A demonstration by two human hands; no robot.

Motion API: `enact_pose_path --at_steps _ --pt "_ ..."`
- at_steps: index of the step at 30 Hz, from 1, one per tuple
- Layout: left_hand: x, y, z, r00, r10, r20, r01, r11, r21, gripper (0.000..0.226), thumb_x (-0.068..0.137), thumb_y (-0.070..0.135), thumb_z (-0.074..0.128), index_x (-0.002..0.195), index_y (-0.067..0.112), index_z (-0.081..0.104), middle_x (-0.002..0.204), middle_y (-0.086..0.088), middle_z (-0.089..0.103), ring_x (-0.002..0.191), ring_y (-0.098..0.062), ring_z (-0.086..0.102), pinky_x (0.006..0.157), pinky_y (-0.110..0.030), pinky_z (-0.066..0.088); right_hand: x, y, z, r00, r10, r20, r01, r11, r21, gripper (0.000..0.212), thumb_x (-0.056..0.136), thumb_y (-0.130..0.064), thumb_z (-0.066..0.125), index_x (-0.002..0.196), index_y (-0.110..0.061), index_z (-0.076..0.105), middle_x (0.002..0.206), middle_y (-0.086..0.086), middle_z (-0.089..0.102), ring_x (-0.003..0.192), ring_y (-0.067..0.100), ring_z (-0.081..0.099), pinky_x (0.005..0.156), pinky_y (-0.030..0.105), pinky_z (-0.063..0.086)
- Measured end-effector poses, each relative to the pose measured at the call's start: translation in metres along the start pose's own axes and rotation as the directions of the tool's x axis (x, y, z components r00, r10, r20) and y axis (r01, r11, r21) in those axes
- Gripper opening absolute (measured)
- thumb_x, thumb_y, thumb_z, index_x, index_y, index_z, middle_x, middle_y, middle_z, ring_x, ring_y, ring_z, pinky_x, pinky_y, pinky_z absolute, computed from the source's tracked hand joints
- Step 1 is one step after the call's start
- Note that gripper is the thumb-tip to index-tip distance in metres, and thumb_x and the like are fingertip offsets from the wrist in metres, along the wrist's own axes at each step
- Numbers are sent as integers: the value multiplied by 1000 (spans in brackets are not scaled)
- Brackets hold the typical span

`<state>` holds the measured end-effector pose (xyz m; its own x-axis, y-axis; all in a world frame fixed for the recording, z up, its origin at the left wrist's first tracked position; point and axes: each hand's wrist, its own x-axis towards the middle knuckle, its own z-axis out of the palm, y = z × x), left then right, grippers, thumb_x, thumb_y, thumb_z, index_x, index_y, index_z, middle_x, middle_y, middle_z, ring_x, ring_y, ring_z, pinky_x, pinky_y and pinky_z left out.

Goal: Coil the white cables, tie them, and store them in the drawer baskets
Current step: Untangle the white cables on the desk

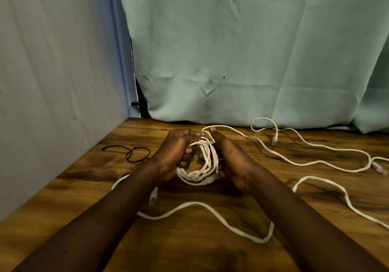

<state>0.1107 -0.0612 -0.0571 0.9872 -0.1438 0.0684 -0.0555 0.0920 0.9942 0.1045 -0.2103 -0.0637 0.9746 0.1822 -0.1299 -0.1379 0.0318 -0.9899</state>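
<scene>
Closest to me, a loose flat white cable snakes across the wooden table. Just beyond it I see the left hand and right hand, both curled round the coiled white cable mid-table. A black tie lies off to the left.

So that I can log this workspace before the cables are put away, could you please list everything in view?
coiled cable: one, white, held between both hands
loose cables: several strands, exact count unclear, white, spread on the table in front and to the right
cord: one, black, on the table left of the hands
table: one, brown wood, under everything
curtain: one, pale green, behind the table
panel: one, grey, along the table's left side
left hand: one, grips the coil's left side
right hand: one, grips the coil's right side
</scene>
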Motion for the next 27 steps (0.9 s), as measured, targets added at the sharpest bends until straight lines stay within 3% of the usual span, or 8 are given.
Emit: enact_pose_path --at_steps 5,9,14,17,19,22,25,27 --pt "-15 6 6 991 118 69 -124 988 89 17 106 12 49 90 6 55 46 1 49 30 -5 34 35 -11 22 -2 1 15 996 14 90 -25 992 124 60 105 -55 41 78 -9 68 59 6 60 45 17 57 52 25 51" --pt "-20 8 5 969 246 23 -247 968 38 24 105 18 53 86 11 64 64 -15 62 41 -18 54 35 -16 34 -7 -3 22 987 1 159 -56 939 340 56 104 -48 49 57 -17 48 46 -1 45 37 14 51 46 23 49" --pt "-19 5 6 974 222 -49 -222 975 -12 17 101 22 61 108 7 62 45 6 48 33 -2 36 33 -13 29 -2 2 35 996 -65 -53 79 942 325 52 99 -47 59 56 -20 47 45 -2 37 33 10 30 39 19 37" --pt "-16 0 6 986 169 10 -168 984 -52 16 99 25 63 107 11 61 49 5 43 34 -3 31 33 -14 31 8 11 38 982 -86 -167 141 926 350 42 97 -44 61 84 -4 59 73 22 50 47 22 43 41 21 38" --pt "-14 -3 7 991 126 44 -120 986 -114 14 100 25 62 103 11 62 52 4 42 35 -3 33 36 -17 37 12 13 37 979 -67 -190 141 903 405 40 99 -45 57 100 -6 59 81 24 51 54 27 51 43 24 40" --pt "-11 -6 10 997 52 52 -38 971 -236 16 102 28 59 99 12 62 52 5 45 35 -2 37 39 -17 40 17 16 34 974 -68 -216 163 871 463 43 97 -45 55 92 -3 63 72 18 53 52 25 47 50 28 40" --pt "-6 -8 7 996 -74 41 83 954 -287 51 101 48 54 66 12 60 42 5 41 31 -5 32 37 -16 27 15 18 26 994 -83 -68 105 860 499 54 100 -38 51 52 -12 53 45 4 47 41 21 39 61 35 39" --pt "1 -9 -2 996 -84 -9 79 964 -254 51 93 53 64 65 11 56 41 4 37 40 -16 36 37 -17 22 7 14 23 983 -92 158 5 876 482 46 92 -31 51 49 -16 55 42 2 48 42 23 47 68 38 45"
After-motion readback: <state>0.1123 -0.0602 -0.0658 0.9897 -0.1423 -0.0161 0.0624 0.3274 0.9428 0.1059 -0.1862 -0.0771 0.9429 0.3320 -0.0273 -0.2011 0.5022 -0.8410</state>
